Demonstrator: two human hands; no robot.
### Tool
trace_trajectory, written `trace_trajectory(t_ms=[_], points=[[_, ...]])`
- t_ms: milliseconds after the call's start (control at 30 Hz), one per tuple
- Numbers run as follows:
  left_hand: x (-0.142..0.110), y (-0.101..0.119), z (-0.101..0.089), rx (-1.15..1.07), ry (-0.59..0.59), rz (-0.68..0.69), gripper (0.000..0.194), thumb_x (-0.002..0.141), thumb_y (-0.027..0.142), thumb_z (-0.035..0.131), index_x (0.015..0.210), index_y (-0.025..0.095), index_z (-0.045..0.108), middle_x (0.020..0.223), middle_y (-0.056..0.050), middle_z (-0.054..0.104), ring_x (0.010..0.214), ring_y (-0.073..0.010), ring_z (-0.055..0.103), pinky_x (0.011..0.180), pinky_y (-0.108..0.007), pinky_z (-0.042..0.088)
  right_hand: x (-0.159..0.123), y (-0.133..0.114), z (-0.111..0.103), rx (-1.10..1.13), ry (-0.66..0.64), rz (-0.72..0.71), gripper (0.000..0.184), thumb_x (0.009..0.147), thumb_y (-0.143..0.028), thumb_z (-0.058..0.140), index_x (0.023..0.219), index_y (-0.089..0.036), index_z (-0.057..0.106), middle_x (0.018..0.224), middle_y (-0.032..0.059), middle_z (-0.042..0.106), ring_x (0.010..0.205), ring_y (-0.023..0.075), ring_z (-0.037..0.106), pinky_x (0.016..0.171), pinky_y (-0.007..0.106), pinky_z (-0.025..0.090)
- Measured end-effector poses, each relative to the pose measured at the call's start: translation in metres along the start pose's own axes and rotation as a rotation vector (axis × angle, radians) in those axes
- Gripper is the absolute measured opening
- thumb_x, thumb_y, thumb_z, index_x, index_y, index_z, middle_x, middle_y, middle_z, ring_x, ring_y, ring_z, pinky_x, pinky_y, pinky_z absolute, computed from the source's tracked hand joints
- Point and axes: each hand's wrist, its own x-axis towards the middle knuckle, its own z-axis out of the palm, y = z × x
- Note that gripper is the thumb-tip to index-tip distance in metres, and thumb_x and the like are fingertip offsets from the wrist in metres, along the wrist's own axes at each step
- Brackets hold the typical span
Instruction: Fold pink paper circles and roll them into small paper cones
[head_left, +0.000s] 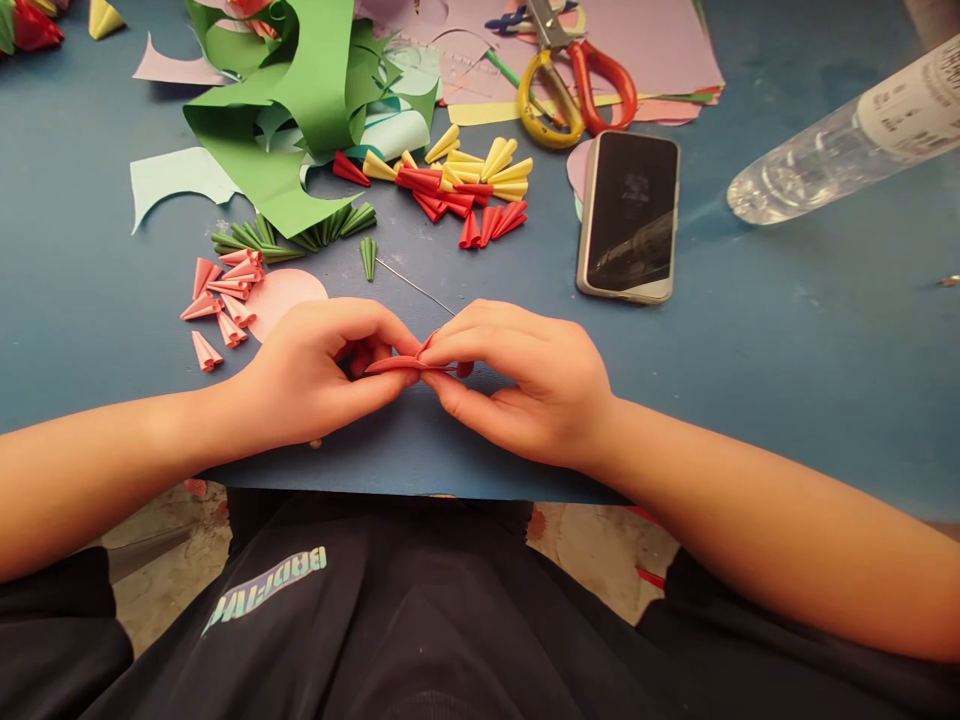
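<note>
Between my two hands, just above the near edge of the blue table, is a small piece of pink paper [397,364], seen nearly edge-on. My left hand [322,365] pinches its left part between thumb and fingers. Thumb and fingers of my right hand [525,375] close on its right part, where a fold stands up. Behind my left hand lies a pale pink paper circle [289,295], partly covered by the hand. Rolled pink paper cones [232,290] are heaped beside it. A thin metal wire [412,282] runs from near a green paper cone [367,258] toward my right hand.
Red and yellow paper cones [457,190] lie beyond my hands, near green paper scraps [300,120]. Scissors [562,80] rest on stacked coloured paper [660,50]. A phone [630,215] lies to the right, with a plastic water bottle [817,160] farther right.
</note>
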Motion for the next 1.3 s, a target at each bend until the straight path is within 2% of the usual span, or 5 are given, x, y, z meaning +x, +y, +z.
trace_trajectory(t_ms=[300,700,900,1133,1300], points=[[0.000,0.006,-0.002,0.144,-0.020,0.112,0.009,0.092,0.023,0.067,0.086,0.019,0.072,0.077,-0.003,0.074,0.063,-0.0136,0.060,0.058,-0.029,0.044,0.001,0.001,0.000,-0.093,0.043,0.034,0.013,0.094,-0.023,0.075,0.106,-0.023,0.071,0.106,0.0108,0.073,0.095,0.0243,0.069,0.084,0.044,0.061],[0.000,0.010,0.000,0.215,-0.082,0.134,0.016,0.094,0.018,0.063,0.079,0.016,0.067,0.076,-0.002,0.071,0.066,-0.0118,0.060,0.063,-0.025,0.045,0.004,-0.003,0.002,0.065,0.007,0.036,0.010,0.097,-0.014,0.068,0.089,-0.020,0.069,0.088,0.0059,0.074,0.083,0.0170,0.070,0.075,0.033,0.058],[0.002,0.012,0.001,0.241,-0.124,0.148,0.027,0.093,0.014,0.063,0.067,0.017,0.058,0.061,0.004,0.057,0.056,-0.0082,0.046,0.055,-0.022,0.038,0.004,-0.003,0.002,0.061,-0.020,0.061,0.017,0.099,-0.016,0.064,0.083,-0.020,0.068,0.080,0.0040,0.073,0.075,0.0155,0.066,0.072,0.030,0.057],[0.003,0.005,-0.004,0.099,-0.093,0.024,0.016,0.097,0.022,0.065,0.102,0.018,0.080,0.084,-0.002,0.079,0.069,-0.0135,0.065,0.063,-0.026,0.046,0.000,-0.004,-0.009,-0.014,0.007,0.131,0.021,0.100,-0.014,0.059,0.112,-0.023,0.073,0.097,0.0026,0.080,0.076,0.0145,0.071,0.071,0.028,0.057],[0.004,0.007,-0.007,0.047,-0.135,-0.005,0.023,0.102,0.025,0.057,0.096,0.016,0.077,0.084,-0.003,0.076,0.071,-0.0151,0.065,0.064,-0.027,0.047,0.001,0.001,-0.013,-0.003,-0.046,0.113,0.025,0.098,-0.018,0.061,0.120,-0.026,0.070,0.092,0.0018,0.078,0.077,0.0169,0.072,0.069,0.031,0.059]])
